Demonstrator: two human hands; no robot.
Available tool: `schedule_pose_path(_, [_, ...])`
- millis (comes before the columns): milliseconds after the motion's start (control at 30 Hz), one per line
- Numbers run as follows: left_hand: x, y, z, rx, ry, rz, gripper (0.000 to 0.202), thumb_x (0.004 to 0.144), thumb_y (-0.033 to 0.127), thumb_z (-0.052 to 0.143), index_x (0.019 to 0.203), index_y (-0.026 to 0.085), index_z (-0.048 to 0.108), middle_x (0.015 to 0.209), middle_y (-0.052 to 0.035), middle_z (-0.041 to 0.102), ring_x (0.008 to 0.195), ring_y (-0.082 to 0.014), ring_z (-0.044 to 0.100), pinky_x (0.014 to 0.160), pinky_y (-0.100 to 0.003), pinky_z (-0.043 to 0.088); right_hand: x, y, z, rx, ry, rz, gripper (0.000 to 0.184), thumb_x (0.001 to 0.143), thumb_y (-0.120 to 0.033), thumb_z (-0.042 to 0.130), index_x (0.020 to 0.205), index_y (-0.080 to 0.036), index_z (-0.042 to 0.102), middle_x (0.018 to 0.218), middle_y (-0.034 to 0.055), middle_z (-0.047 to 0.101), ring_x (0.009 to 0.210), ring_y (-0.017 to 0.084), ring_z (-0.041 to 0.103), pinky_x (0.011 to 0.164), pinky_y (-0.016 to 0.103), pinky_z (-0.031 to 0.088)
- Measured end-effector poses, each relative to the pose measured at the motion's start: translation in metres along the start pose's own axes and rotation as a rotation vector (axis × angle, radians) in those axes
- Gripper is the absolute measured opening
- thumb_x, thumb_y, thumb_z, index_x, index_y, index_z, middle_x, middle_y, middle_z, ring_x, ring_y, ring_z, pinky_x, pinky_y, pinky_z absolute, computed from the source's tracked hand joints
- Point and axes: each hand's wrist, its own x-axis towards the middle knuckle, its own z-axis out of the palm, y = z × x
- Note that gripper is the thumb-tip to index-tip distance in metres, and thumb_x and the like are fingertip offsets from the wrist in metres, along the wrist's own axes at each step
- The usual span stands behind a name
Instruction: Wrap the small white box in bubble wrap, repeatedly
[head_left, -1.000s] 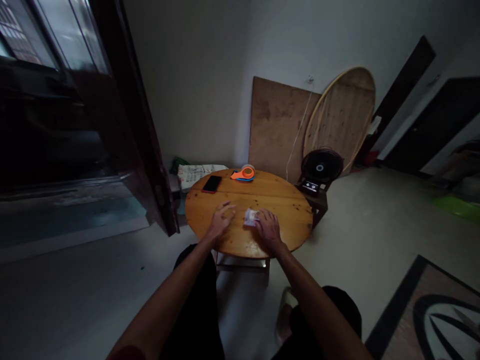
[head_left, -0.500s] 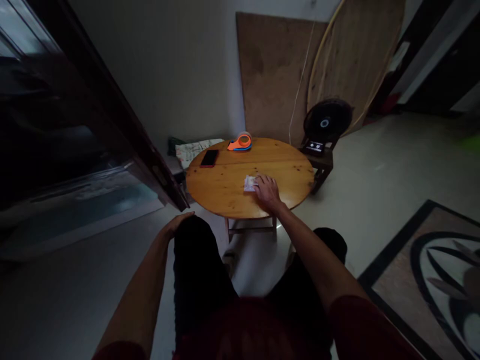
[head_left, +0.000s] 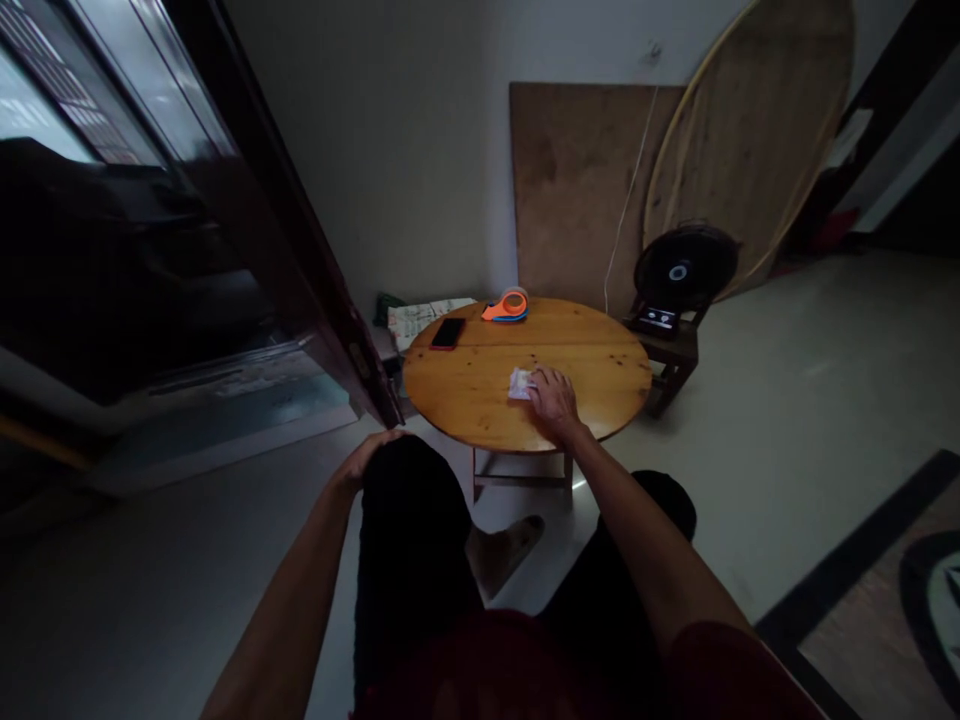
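Note:
My right hand (head_left: 553, 394) reaches over the front half of an oval wooden table (head_left: 465, 400). Its bent fingers press on the right side of a small, pale, crumpled piece (head_left: 519, 384), which looks like tissue or a thin wrapper; its exact kind is unclear. The fingers partly cover this piece, and it lies against the tabletop. My left hand (head_left: 369, 454) rests flat on the outer side of my left knee and holds nothing. Its fingertips are partly hidden by the dark trouser leg.
A phone (head_left: 448, 334) and an orange and blue tape dispenser (head_left: 507, 306) lie at the table's back left. Right of the table, a small chair (head_left: 675, 347) bears a black fan (head_left: 686, 268) and a lit-screen device (head_left: 658, 320). Wooden boards (head_left: 592, 180) lean on the wall.
My view has turned left, so everything sits further right and lower. The right hand stays on the pale piece, which looks more crumpled. A foot now shows between my knees.

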Motion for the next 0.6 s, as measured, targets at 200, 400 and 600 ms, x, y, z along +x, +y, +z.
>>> schedule_pose_path(200, [0.004,-0.005,-0.002,-0.133,-0.123,0.095,0.048,0.075,0.05,0.053,0.101,0.014,0.07,0.107,-0.0091,0.071,0.106,-0.0279,0.061,0.102,-0.039,0.039,-0.001,0.0,-0.001,0.022,0.008,0.002,0.023,0.092,-0.027,0.051,0.108,-0.016,0.062,0.128,0.0138,0.058,0.108,0.027,0.05,0.09,0.036,0.035])
schedule_pose_path(400, [0.019,-0.025,0.012,-0.208,-0.106,0.039,0.053,0.071,0.052,0.058,0.104,0.012,0.069,0.108,-0.0089,0.071,0.109,-0.0306,0.06,0.098,-0.037,0.042,-0.002,-0.001,-0.003,0.01,-0.009,0.027,0.027,0.093,-0.029,0.049,0.113,-0.014,0.06,0.127,0.0141,0.058,0.111,0.027,0.049,0.093,0.036,0.035])
schedule_pose_path(600, [0.035,-0.051,0.023,-0.316,-0.055,0.005,0.061,0.066,0.052,0.064,0.11,0.01,0.067,0.111,-0.0106,0.07,0.108,-0.0303,0.062,0.097,-0.037,0.043,-0.002,0.0,-0.005,0.014,-0.01,-0.008,0.026,0.095,-0.03,0.045,0.109,-0.018,0.063,0.127,0.0113,0.058,0.11,0.026,0.049,0.094,0.035,0.034])
